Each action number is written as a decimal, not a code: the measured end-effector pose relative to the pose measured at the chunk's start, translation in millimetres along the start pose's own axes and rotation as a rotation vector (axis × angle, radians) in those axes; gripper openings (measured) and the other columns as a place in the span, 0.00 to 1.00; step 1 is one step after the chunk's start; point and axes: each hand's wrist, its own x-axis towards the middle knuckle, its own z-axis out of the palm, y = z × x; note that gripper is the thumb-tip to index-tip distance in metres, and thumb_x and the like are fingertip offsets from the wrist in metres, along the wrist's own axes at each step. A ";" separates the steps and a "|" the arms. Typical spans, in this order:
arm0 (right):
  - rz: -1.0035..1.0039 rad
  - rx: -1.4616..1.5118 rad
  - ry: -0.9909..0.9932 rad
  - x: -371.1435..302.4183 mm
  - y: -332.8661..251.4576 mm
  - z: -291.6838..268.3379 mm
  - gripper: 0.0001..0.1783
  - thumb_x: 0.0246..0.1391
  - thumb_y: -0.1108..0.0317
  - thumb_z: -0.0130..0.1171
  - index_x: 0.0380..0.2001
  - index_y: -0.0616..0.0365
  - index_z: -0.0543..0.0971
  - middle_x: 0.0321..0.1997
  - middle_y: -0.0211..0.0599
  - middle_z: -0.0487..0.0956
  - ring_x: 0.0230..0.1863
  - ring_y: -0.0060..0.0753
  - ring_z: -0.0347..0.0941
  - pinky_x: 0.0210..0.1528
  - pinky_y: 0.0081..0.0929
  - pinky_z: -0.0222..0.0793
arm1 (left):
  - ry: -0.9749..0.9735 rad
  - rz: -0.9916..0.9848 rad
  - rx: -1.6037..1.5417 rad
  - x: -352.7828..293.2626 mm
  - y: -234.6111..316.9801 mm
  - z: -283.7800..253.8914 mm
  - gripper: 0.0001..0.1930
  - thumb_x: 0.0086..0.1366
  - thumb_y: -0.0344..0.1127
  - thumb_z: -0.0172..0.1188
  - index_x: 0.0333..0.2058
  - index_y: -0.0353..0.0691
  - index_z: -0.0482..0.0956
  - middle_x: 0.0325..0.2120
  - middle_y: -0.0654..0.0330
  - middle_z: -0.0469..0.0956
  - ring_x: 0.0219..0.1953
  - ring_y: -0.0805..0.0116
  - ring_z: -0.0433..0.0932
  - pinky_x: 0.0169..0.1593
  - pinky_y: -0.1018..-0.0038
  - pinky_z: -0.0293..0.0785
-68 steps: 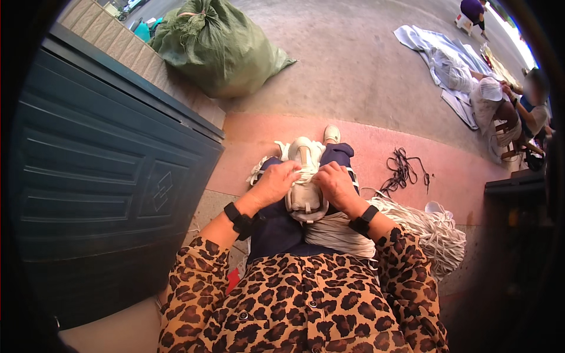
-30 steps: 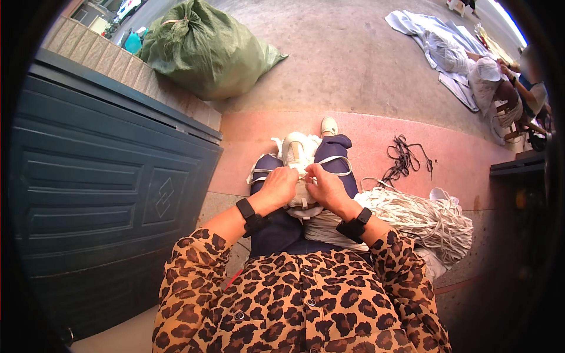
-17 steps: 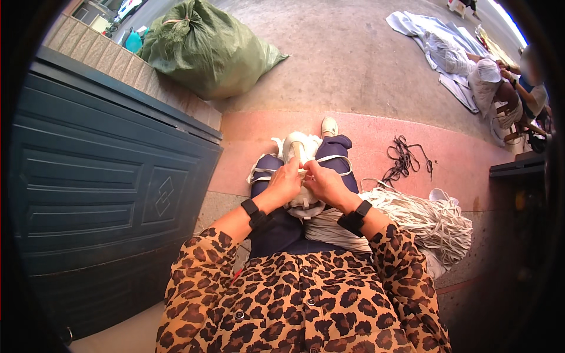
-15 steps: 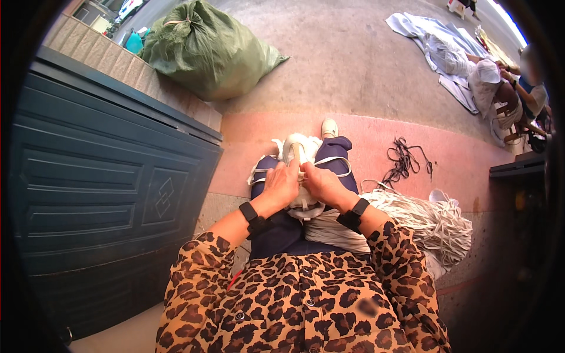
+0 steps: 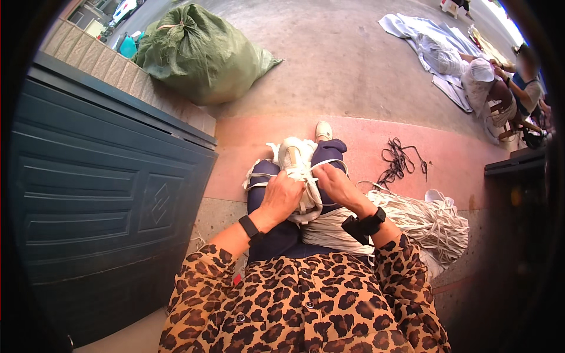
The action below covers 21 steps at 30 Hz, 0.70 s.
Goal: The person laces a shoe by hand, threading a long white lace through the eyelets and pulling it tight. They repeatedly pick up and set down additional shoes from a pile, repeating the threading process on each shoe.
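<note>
A white lace-up shoe (image 5: 291,154) rests on my lap between my thighs, its toe pointing away from me. Both ends of a white shoelace (image 5: 256,175) trail loosely over my dark blue trousers. My left hand (image 5: 282,193) is closed at the shoe's left side, fingers curled on the lace above the tongue. On the other side, my right hand (image 5: 334,183) pinches lace just off the shoe's right edge. The fingertips are partly hidden. A thick bundle of off-white laces (image 5: 438,228) lies beside my right leg and runs across my right thigh.
Dark cords (image 5: 395,166) lie tangled on the pink floor strip ahead to the right. A large green sack (image 5: 203,59) stands far left, beyond a dark blue panelled door (image 5: 88,194). At the far right, a person (image 5: 524,88) sits beside white cloth (image 5: 441,56).
My hands were together over the shoe's tongue; now they are apart, the right one farther right. The shoe's front and lacing show more.
</note>
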 end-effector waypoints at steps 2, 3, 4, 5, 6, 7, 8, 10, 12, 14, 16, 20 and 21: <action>0.072 -0.049 0.042 -0.7 11.2 -0.5 0.16 0.55 0.63 0.45 0.34 0.68 0.71 0.28 0.56 0.74 0.33 0.56 0.70 0.37 0.38 0.66 | 0.025 0.029 0.010 -9.5 2.3 -3.6 0.07 0.48 0.29 0.57 0.30 0.41 0.77 0.19 0.60 0.71 0.26 0.60 0.68 0.30 0.67 0.63; 0.071 -0.046 0.039 -1.8 12.0 3.4 0.16 0.55 0.63 0.45 0.34 0.68 0.71 0.28 0.56 0.74 0.33 0.56 0.70 0.37 0.38 0.66 | 0.051 0.049 0.026 -16.8 2.0 -6.8 0.08 0.47 0.29 0.56 0.30 0.42 0.77 0.18 0.62 0.70 0.26 0.63 0.68 0.30 0.69 0.62; 0.059 -0.022 0.029 -2.7 13.4 9.2 0.15 0.55 0.64 0.46 0.34 0.68 0.72 0.27 0.55 0.74 0.33 0.55 0.70 0.37 0.38 0.65 | 0.065 0.049 0.047 -23.6 -0.5 -7.2 0.10 0.46 0.28 0.56 0.31 0.42 0.77 0.18 0.65 0.69 0.26 0.65 0.67 0.30 0.71 0.61; 0.047 0.002 0.019 -2.2 15.4 14.2 0.15 0.55 0.64 0.46 0.34 0.68 0.73 0.25 0.55 0.74 0.32 0.55 0.70 0.36 0.38 0.65 | 0.064 0.048 0.048 -28.5 0.4 -6.6 0.10 0.46 0.28 0.56 0.31 0.42 0.77 0.18 0.65 0.69 0.26 0.65 0.67 0.30 0.71 0.61; 0.023 0.055 -0.036 -0.4 15.5 18.0 0.13 0.53 0.65 0.48 0.33 0.66 0.75 0.27 0.55 0.75 0.33 0.52 0.72 0.37 0.38 0.66 | 0.083 0.032 0.064 -32.7 2.3 -7.2 0.11 0.46 0.27 0.56 0.31 0.42 0.77 0.19 0.65 0.69 0.26 0.65 0.67 0.30 0.71 0.61; 0.022 0.055 -0.039 -0.8 15.3 20.3 0.13 0.53 0.65 0.48 0.33 0.66 0.75 0.27 0.55 0.75 0.33 0.52 0.72 0.37 0.38 0.66 | 0.102 0.016 0.079 -35.0 3.0 -7.5 0.11 0.45 0.27 0.56 0.32 0.42 0.77 0.19 0.65 0.69 0.27 0.66 0.67 0.30 0.71 0.62; -0.020 -0.023 -0.054 -2.1 14.4 22.4 0.13 0.52 0.66 0.50 0.32 0.66 0.76 0.27 0.54 0.75 0.34 0.50 0.72 0.37 0.37 0.66 | 0.103 0.013 0.080 -35.5 3.3 -6.9 0.11 0.45 0.27 0.56 0.32 0.42 0.77 0.19 0.65 0.69 0.27 0.66 0.67 0.30 0.71 0.62; -0.042 -0.107 -0.075 -3.7 5.5 24.6 0.10 0.48 0.68 0.53 0.31 0.63 0.78 0.28 0.52 0.75 0.33 0.47 0.73 0.36 0.36 0.66 | 0.119 0.003 0.083 -36.0 4.7 -5.2 0.12 0.46 0.27 0.56 0.33 0.41 0.77 0.20 0.66 0.69 0.27 0.66 0.67 0.31 0.71 0.62; -0.004 -0.070 -0.031 -3.0 10.0 31.4 0.10 0.48 0.68 0.53 0.30 0.63 0.78 0.27 0.51 0.75 0.33 0.48 0.72 0.36 0.36 0.66 | 0.116 0.003 0.082 -36.2 4.9 -5.8 0.12 0.46 0.26 0.56 0.33 0.41 0.77 0.21 0.66 0.69 0.27 0.66 0.67 0.31 0.71 0.62; 0.034 -0.033 0.015 -2.2 14.3 34.3 0.09 0.47 0.67 0.54 0.29 0.62 0.78 0.26 0.50 0.74 0.32 0.49 0.72 0.35 0.37 0.66 | 0.113 0.006 0.080 -36.4 4.9 -5.8 0.12 0.46 0.26 0.56 0.33 0.41 0.77 0.21 0.66 0.70 0.28 0.66 0.67 0.31 0.71 0.62; -0.002 -0.186 0.058 -0.1 14.2 35.1 0.09 0.46 0.67 0.54 0.26 0.62 0.78 0.26 0.49 0.74 0.32 0.50 0.71 0.36 0.38 0.66 | 0.118 0.008 0.077 -37.6 4.1 -5.3 0.12 0.46 0.27 0.56 0.33 0.41 0.77 0.21 0.66 0.70 0.28 0.66 0.67 0.32 0.71 0.62; -0.081 -0.294 0.099 1.0 15.4 40.4 0.08 0.45 0.68 0.54 0.24 0.62 0.77 0.24 0.50 0.74 0.33 0.50 0.72 0.36 0.40 0.66 | 0.128 -0.008 0.075 -37.7 5.5 -5.0 0.12 0.46 0.27 0.56 0.33 0.41 0.77 0.22 0.65 0.70 0.28 0.66 0.67 0.32 0.71 0.62; -0.072 -0.302 0.112 1.5 14.3 40.8 0.07 0.44 0.68 0.54 0.24 0.61 0.78 0.24 0.50 0.74 0.32 0.50 0.72 0.35 0.41 0.66 | 0.144 -0.009 0.078 -37.8 6.0 -4.3 0.12 0.46 0.27 0.56 0.32 0.41 0.77 0.21 0.65 0.70 0.28 0.66 0.67 0.32 0.71 0.62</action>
